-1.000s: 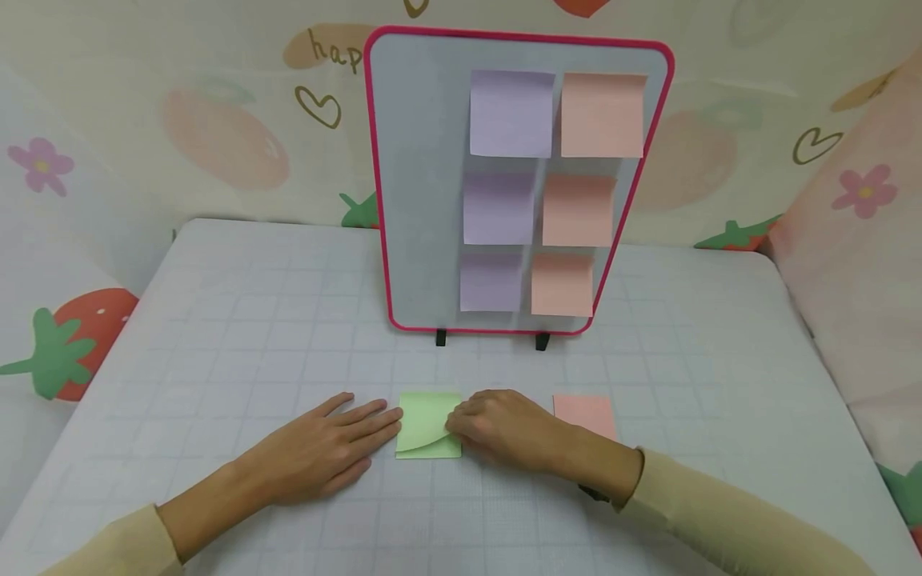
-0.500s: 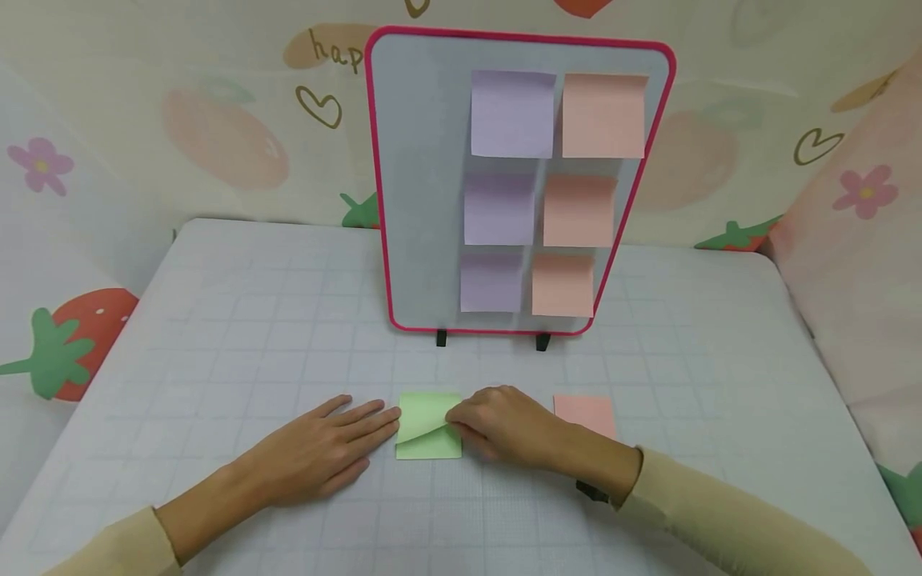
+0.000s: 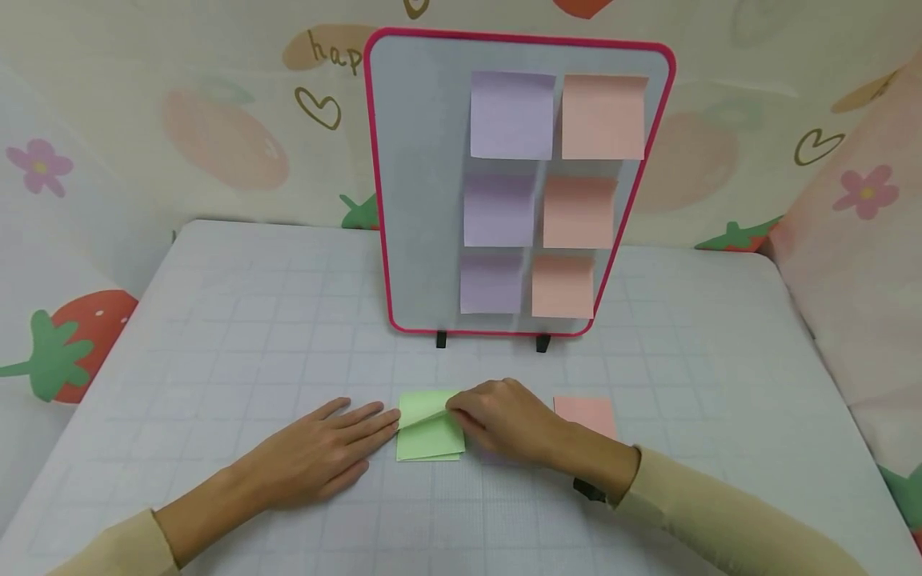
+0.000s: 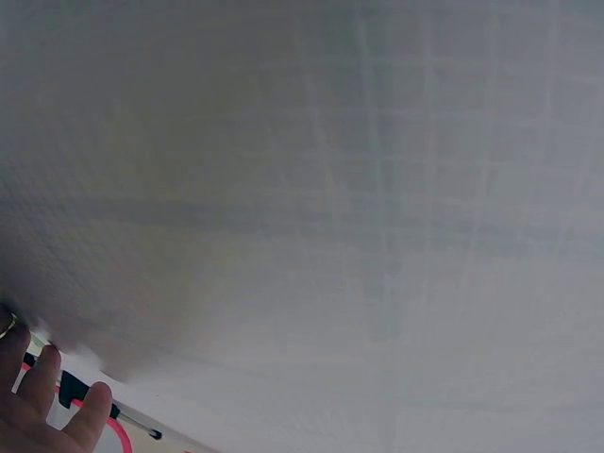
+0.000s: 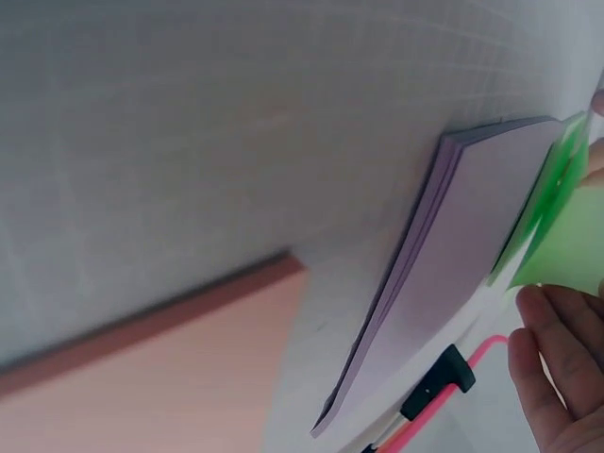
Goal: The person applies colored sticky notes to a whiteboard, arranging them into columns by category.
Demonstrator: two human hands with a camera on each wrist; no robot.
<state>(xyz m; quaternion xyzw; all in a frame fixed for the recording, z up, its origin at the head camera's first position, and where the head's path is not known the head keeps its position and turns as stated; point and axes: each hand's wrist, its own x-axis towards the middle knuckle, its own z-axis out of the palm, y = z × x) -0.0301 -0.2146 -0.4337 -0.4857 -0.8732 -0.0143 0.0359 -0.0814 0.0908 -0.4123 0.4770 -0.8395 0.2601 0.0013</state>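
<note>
A light green sticky-note pad (image 3: 430,442) lies on the table near its front. My right hand (image 3: 507,420) pinches the top green note (image 3: 420,406) at its right side, and its lower edge curls up and away. A sheet below sits slightly askew. My left hand (image 3: 324,454) rests on the table with straight fingers, its fingertips right at the pad's left edge. In the right wrist view, right-hand fingers (image 5: 557,359) meet the green paper, and a purple sticky-note pad (image 5: 472,226) lies beside the green one, mostly hidden under my hand in the head view.
A pink sticky-note pad (image 3: 585,416) lies right of my right hand. Behind stands a whiteboard (image 3: 418,200) with a pink frame on black feet (image 3: 543,343). Purple notes (image 3: 512,116) and peach notes (image 3: 603,118) hang on it in two columns.
The right hand has drawn the top green note's lower edge farther up and back from the pad, baring more of the sheet below. The left hand has barely moved.
</note>
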